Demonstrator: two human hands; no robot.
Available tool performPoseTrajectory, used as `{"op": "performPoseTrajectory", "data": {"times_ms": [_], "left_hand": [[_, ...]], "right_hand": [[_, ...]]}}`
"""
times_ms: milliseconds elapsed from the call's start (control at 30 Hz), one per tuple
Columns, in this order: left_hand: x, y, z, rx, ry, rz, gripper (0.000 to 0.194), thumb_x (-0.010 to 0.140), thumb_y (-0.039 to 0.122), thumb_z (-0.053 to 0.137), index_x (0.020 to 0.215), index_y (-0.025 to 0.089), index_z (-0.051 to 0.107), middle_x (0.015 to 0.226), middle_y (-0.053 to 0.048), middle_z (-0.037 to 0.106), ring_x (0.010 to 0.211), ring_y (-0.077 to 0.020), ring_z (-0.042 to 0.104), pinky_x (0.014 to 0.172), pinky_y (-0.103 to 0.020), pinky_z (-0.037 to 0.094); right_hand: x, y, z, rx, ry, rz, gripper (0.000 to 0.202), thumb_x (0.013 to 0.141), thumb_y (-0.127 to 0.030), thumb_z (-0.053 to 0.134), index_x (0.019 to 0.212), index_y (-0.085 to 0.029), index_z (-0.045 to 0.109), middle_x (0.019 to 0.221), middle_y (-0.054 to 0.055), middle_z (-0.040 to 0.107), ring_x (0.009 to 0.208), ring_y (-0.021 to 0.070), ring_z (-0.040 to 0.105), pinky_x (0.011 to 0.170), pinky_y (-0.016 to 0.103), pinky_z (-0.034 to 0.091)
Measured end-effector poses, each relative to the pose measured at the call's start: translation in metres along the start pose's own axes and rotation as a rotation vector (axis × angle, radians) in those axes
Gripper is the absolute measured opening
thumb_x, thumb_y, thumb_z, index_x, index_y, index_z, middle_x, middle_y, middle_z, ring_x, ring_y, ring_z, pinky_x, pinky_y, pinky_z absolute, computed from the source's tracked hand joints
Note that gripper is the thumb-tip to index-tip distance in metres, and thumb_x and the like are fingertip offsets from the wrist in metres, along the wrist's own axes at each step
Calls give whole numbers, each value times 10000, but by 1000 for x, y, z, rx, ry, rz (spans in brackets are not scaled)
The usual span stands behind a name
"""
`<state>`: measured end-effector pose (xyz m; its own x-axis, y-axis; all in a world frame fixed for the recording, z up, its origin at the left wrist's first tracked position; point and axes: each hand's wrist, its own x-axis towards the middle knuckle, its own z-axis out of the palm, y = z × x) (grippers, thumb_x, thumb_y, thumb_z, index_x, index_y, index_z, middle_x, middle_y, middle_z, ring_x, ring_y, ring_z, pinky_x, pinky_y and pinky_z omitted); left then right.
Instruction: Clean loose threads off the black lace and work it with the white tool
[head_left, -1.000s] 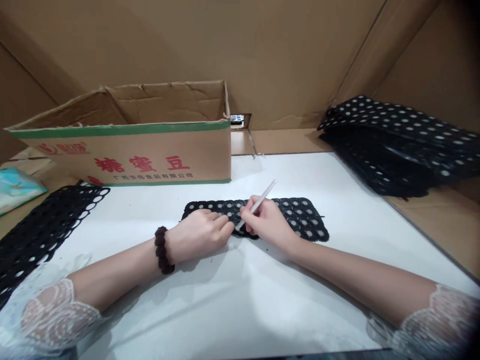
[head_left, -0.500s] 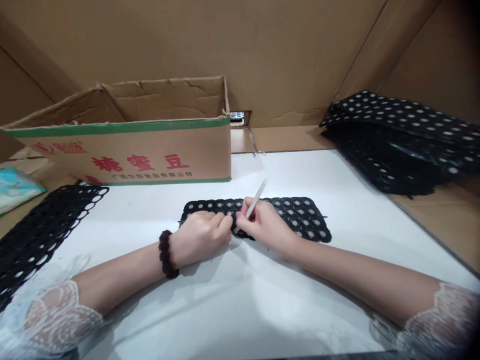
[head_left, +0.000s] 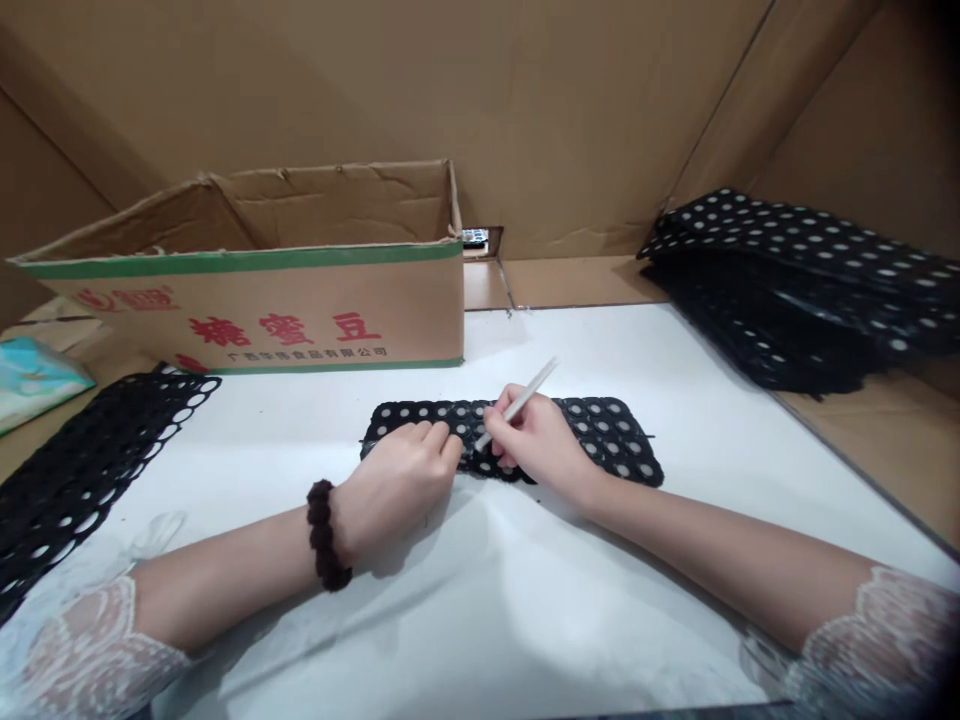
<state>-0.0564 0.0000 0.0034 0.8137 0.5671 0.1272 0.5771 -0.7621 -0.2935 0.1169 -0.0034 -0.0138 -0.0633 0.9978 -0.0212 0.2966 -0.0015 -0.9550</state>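
A black sheet with rows of pale round discs lies flat on the white board. My right hand is closed on a slim white pen-like tool, whose lower tip points down at the sheet's middle. Left of that tip, my left hand rests on the sheet's near left part with its fingers curled together. Whatever those fingers may pinch is hidden under them. A dark bracelet is round my left wrist.
An open cardboard box with red lettering stands at the back left. Black netting with round holes lies at the left, near a turquoise packet. Stacked black dotted sheets lie at the back right. Cardboard walls rise behind.
My left hand has shifted slightly left and down, away from the tool. The tool in my right hand leans further to the right, and its tip has moved a little up the sheet.
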Motion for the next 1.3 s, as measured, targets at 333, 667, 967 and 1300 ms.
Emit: {"op": "performPoseTrajectory", "data": {"times_ms": [333, 667, 967, 1300], "left_hand": [[4, -9, 1, 70, 69, 196, 201, 778, 23, 339, 653, 157, 421, 615, -26, 488, 548, -158, 470, 537, -284, 393], [10, -7, 6, -46, 66, -17, 20, 763, 166, 461, 744, 171, 468, 707, -7, 547, 621, -160, 525, 551, -279, 389], [6, -11, 14, -41, 172, 24, 119, 780, 218, 474, 676, 163, 458, 633, 2, 537, 569, -144, 501, 537, -271, 368], [8, -12, 13, -51, 174, 105, 143, 810, 199, 412, 687, 150, 466, 641, -16, 540, 564, -141, 494, 537, -270, 369]], "right_hand": [[2, 3, -1, -17, -4, -18, 201, 779, -355, 463, 681, -182, 435, 531, -8, 543, 458, 101, 529, 407, 196, 464], [6, 2, 1, 9, 29, 13, 182, 768, -324, 465, 673, -172, 435, 512, -8, 543, 391, 87, 511, 381, 191, 439], [8, -1, 1, 45, 45, 29, 160, 763, -284, 463, 658, -168, 427, 486, -19, 539, 352, 70, 487, 381, 177, 417], [8, -1, 2, -31, 8, 17, 168, 761, -300, 466, 655, -173, 437, 508, 1, 545, 390, 89, 501, 374, 190, 410]]}}
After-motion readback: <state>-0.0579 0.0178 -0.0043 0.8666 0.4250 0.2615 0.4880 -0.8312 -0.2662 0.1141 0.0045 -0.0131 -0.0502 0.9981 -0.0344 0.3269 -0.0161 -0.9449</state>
